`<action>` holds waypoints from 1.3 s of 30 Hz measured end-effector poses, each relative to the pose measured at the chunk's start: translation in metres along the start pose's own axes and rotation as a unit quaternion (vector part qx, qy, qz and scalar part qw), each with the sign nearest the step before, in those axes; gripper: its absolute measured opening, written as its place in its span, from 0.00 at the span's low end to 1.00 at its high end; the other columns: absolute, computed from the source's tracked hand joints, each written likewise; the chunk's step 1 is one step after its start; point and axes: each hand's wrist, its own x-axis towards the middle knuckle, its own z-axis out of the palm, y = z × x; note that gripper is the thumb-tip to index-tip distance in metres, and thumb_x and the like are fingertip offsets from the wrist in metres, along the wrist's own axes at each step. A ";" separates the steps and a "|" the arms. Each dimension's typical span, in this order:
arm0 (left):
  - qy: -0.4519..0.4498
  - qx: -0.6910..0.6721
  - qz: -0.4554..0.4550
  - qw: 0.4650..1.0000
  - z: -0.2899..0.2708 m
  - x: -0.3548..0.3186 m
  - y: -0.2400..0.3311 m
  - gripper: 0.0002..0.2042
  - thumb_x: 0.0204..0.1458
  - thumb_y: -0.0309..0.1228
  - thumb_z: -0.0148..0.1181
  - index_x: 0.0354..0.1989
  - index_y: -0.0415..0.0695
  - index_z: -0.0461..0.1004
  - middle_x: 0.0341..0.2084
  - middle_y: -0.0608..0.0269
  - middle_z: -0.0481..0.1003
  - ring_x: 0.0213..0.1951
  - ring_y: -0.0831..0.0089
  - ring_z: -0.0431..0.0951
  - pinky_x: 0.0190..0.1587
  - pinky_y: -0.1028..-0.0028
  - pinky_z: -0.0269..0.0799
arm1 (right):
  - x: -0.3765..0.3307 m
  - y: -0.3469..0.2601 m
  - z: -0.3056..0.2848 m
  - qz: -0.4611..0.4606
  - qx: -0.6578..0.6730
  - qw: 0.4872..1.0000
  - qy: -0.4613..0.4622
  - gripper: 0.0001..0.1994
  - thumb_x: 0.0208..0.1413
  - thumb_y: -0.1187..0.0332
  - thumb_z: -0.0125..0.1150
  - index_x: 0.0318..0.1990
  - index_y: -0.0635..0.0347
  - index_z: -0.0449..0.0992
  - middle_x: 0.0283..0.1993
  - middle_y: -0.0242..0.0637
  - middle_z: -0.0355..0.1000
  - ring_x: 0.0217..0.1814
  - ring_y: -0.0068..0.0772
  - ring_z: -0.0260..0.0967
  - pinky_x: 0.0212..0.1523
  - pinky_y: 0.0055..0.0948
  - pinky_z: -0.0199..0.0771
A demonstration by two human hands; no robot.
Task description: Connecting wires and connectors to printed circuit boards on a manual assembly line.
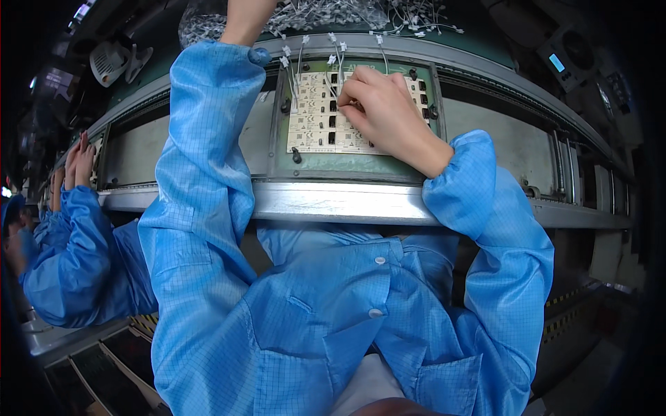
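My right hand is over a panel of pale circuit boards, with its thumb and fingers pinched together near the middle column of black parts. Whatever the fingertips hold is hidden. The panel lies in a green carrier. Short lead wires with white plugs rise from the panel's far part, some leaning over the carrier's far edge. My left arm reaches far forward past the carrier's left side. Only the wrist and lower part of my left hand show, as the upper picture edge cuts off its fingers.
Beyond the far rail lies a heap of white-plugged wires with clear plastic. A metal rail runs between my body and the carrier. A co-worker's hands are at the line on the left. A device with a lit display stands far right.
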 end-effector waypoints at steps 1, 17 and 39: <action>0.007 0.000 0.002 1.000 -0.003 -0.002 0.000 0.10 0.64 0.29 0.59 0.45 0.35 0.81 0.33 0.59 0.83 0.31 0.78 0.80 0.33 0.79 0.74 | 0.001 -0.002 0.001 -0.006 -0.001 1.000 -0.003 0.03 0.56 0.71 0.66 0.36 0.56 0.77 0.38 0.32 0.69 0.43 0.35 0.70 0.50 0.37 0.60; 0.028 0.198 0.154 0.968 -0.043 -0.080 0.044 0.07 0.57 0.22 0.66 0.41 0.35 0.74 0.29 0.58 0.81 0.32 0.79 0.80 0.35 0.77 0.75 | 0.004 -0.012 -0.005 0.026 -0.002 0.999 -0.037 0.02 0.56 0.73 0.66 0.34 0.60 0.78 0.36 0.33 0.70 0.35 0.35 0.69 0.49 0.32 0.58; -0.079 0.484 0.264 0.831 -0.033 -0.174 0.055 0.07 0.46 0.25 0.62 0.33 0.48 0.73 0.25 0.69 0.76 0.34 0.68 0.76 0.48 0.57 0.61 | 0.082 0.013 -0.007 -0.055 -0.011 0.998 -0.036 0.09 0.58 0.70 0.60 0.43 0.63 0.77 0.40 0.44 0.73 0.42 0.48 0.73 0.43 0.39 0.74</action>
